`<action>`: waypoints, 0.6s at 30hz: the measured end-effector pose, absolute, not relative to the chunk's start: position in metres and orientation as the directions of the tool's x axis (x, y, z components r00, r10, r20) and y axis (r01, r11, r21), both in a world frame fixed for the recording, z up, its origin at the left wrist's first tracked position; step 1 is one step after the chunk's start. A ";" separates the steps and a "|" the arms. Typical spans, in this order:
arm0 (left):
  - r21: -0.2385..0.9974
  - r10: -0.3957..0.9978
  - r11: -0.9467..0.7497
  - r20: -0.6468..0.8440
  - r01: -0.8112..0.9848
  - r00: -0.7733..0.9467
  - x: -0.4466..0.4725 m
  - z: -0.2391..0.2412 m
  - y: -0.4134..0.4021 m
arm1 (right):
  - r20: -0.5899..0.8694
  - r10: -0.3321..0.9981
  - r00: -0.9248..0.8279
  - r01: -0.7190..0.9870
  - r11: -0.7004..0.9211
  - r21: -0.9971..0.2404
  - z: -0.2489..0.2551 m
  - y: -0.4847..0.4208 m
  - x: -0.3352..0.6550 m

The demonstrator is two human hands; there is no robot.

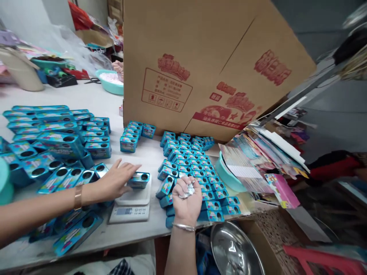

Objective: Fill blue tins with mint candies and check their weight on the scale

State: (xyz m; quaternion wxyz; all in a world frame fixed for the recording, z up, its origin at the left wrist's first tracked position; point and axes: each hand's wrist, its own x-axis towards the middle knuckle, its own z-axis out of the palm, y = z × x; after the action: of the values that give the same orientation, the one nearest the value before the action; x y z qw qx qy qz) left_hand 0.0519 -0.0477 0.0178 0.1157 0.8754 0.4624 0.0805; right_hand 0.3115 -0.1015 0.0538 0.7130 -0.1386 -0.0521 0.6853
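My left hand (114,181) is over the kitchen scale (130,212), fingers spread, at the left end of a small blue tin box (139,180). That tin rests on the white tray of the scale, a dark round hole in its top; whether my fingertips touch it I cannot tell. My right hand (187,202) is turned palm up with curled fingers around a small heap of white pieces (189,190), perhaps tablets or candies. Beneath and beside it stand rows of similar blue tins (197,162). More tins (61,145) are stacked and scattered at the left.
A large printed cardboard box (212,68) stands across the table's back. A turquoise basin (229,177) and piled printed sheets (258,152) are on the right. Below the front edge is a steel bowl (237,248). Another person's hand (117,66) shows near a bowl of pale pieces (111,82).
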 end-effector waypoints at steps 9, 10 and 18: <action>0.367 0.849 -0.524 0.154 0.769 0.505 0.018 0.044 -0.050 | -0.174 0.985 0.000 -0.966 -0.045 -0.255 0.048 -0.089 0.293; 0.353 0.853 -0.517 0.142 0.779 0.502 0.017 0.046 -0.052 | -0.180 0.984 -0.016 -0.964 -0.063 -0.259 0.046 -0.084 0.287; 0.349 0.870 -0.491 0.147 0.798 0.471 0.014 0.042 -0.055 | -0.233 0.971 -0.050 -0.966 -0.106 -0.235 0.043 -0.052 0.253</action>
State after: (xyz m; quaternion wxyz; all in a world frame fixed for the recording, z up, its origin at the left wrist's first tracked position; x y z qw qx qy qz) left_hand 0.0140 -0.0551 0.0418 0.1164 0.8496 0.4909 0.1538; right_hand 0.2531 -0.0521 0.0434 0.6684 -0.1679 -0.0076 0.7246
